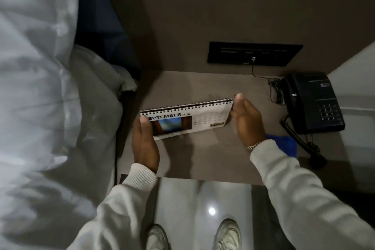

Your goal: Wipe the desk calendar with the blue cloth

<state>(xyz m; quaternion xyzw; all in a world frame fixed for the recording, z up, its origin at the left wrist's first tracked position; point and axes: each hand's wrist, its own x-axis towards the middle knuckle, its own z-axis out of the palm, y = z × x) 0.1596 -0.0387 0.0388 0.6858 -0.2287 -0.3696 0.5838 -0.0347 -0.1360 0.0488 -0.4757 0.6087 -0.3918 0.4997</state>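
Note:
A spiral-bound desk calendar (190,116), open at a September page with a small picture, is held a little above the brown bedside table (213,158). My left hand (144,144) grips its left end, thumb on the page. At its right end is my right hand (246,122), thumb at the top corner by the spiral and fingers behind. The blue cloth (284,144) lies on the table to the right, partly hidden behind my right wrist. Neither hand touches the cloth.
A black corded telephone (312,103) sits at the table's right, its coiled cord (298,138) running past the cloth. A black socket panel (253,54) is on the wall behind. White bedding (40,87) fills the left. My shoes (229,233) stand on a glossy floor.

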